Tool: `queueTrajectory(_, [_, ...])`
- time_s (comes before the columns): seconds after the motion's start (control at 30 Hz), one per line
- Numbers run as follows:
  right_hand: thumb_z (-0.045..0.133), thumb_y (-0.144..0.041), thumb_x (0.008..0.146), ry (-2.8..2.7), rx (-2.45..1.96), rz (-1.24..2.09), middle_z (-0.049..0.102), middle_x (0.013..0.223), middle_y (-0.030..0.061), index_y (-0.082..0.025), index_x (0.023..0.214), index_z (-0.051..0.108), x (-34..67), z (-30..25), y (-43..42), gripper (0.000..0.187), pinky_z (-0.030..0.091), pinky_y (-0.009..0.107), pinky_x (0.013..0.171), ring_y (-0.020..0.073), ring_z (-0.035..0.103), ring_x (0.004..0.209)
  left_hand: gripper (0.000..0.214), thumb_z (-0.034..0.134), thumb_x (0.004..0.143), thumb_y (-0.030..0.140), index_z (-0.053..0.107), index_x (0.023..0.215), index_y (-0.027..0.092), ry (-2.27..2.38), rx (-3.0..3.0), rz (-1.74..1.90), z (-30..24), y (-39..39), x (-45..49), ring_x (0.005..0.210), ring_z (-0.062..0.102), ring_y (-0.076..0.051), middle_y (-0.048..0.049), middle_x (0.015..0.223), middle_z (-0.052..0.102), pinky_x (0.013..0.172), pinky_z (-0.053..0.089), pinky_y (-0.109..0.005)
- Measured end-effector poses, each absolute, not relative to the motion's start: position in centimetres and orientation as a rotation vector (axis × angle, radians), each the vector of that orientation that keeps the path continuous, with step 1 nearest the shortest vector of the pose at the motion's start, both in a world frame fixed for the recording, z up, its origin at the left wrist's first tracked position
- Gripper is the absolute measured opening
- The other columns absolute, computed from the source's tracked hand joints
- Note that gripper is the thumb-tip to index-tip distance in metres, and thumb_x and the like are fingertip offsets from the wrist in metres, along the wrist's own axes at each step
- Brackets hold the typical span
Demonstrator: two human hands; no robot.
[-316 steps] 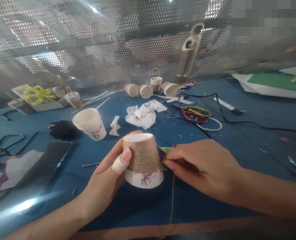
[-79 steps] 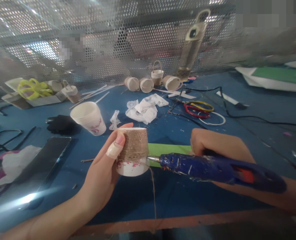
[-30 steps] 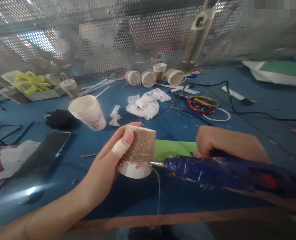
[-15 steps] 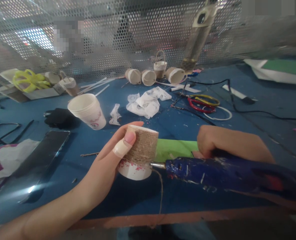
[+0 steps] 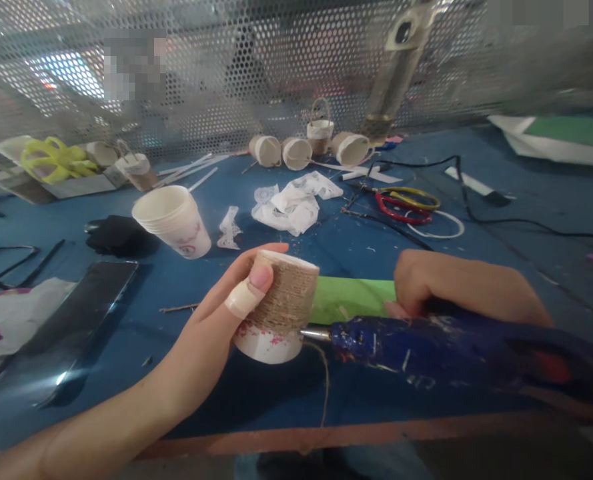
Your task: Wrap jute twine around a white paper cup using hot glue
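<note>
My left hand (image 5: 226, 313), with tape round its thumb, grips a paper cup (image 5: 271, 347) held upside down or tilted; I cannot tell which end is up. Brown twine (image 5: 291, 293) is wound round much of the cup, leaving a white band with pink flowers bare at the bottom. A loose twine end hangs down from the cup's right side. My right hand (image 5: 456, 287) is closed round a dark blue glue gun (image 5: 406, 350). Its metal nozzle touches or nearly touches the cup at the lowest turn of twine. Part of my right hand is hidden behind the gun.
A green sheet (image 5: 353, 297) lies behind the nozzle. Stacked paper cups (image 5: 176, 220), crumpled white lace (image 5: 293, 203), and red- and yellow-handled scissors (image 5: 406, 207) are on the blue table. Several twine-wrapped cups (image 5: 296, 155) line the mesh wall. A phone (image 5: 76, 333) lies at left.
The cup has turned or tilted very slightly in my left hand, showing more of the pink flowers. The nozzle stays at the twine's lower edge, and the hanging twine has shifted a little.
</note>
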State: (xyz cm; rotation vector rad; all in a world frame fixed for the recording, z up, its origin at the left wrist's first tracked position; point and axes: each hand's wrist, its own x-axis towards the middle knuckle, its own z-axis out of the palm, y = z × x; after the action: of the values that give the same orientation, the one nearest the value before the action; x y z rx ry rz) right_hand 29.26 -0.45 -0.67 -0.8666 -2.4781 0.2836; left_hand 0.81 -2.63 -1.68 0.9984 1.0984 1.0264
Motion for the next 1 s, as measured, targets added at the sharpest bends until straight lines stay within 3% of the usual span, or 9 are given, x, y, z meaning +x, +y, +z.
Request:
queueTrajectory(0.07, [0.029,-0.045,0.109,-2.258,-0.966,0.282,0.059,0.079,-0.0005,-0.028,0.079,0.044,29.0,-1.3,-0.7,0.038,0.039,0.033,0.056,0.0156,0.057,0.068,0.040,0.065,0.101,0.064,0.077,0.131,0.040,1.084,1.004,1.025,-1.9,-2.6,0.7,0.107,0.071,-0.023,0.0019,0.120,0.081,0.083,0.061,-0.026])
queueTrajectory(0.13, [0.048,-0.028,0.101,-2.209,-1.006,0.217,0.058,0.081,-0.0021,-0.027,0.079,0.040,28.6,-1.9,-1.0,0.024,0.036,0.034,0.060,0.0149,0.056,0.069,0.040,0.065,0.101,0.063,0.077,0.131,0.040,1.079,1.016,1.015,-2.1,-2.5,0.7,0.110,0.071,-0.023,0.0020,0.121,0.081,0.085,0.060,-0.026])
queueTrajectory(0.23, [0.059,-0.016,0.095,-2.212,-0.976,0.225,0.055,0.082,-0.0038,-0.027,0.080,0.041,28.2,-2.7,-1.3,0.026,0.033,0.035,0.061,0.0141,0.054,0.070,0.041,0.066,0.100,0.063,0.077,0.132,0.040,1.069,1.022,1.007,-2.0,-2.4,0.7,0.111,0.071,-0.024,0.0017,0.121,0.081,0.086,0.059,-0.027])
queueTrajectory(0.53, [0.062,-0.014,0.098,-2.183,-0.945,0.250,0.053,0.081,-0.0048,-0.027,0.080,0.041,28.1,-2.8,-1.2,0.030,0.032,0.035,0.062,0.0136,0.052,0.069,0.053,0.074,0.091,0.071,0.075,0.131,0.037,1.141,1.050,0.918,-0.9,-2.4,1.1,0.108,0.068,-0.027,-0.0011,0.125,0.078,0.084,0.054,-0.032])
queueTrajectory(0.77, [0.060,-0.016,0.096,-2.203,-0.935,0.206,0.055,0.080,-0.0048,-0.027,0.079,0.042,28.0,-2.7,-1.4,0.027,0.035,0.034,0.059,0.0133,0.056,0.066,0.042,0.069,0.097,0.068,0.075,0.130,0.043,1.119,1.130,0.889,-1.3,-2.4,0.9,0.113,0.064,-0.026,0.0025,0.122,0.075,0.078,0.049,-0.028])
queueTrajectory(1.0, [0.055,-0.015,0.098,-2.235,-0.941,0.182,0.054,0.075,-0.0057,-0.028,0.078,0.041,28.1,-2.5,-1.3,0.027,0.037,0.031,0.056,0.0118,0.054,0.062,0.040,0.065,0.099,0.067,0.072,0.133,0.048,1.084,1.193,0.793,-1.3,-2.5,0.6,0.120,0.060,-0.027,0.0045,0.128,0.071,0.083,0.049,-0.030])
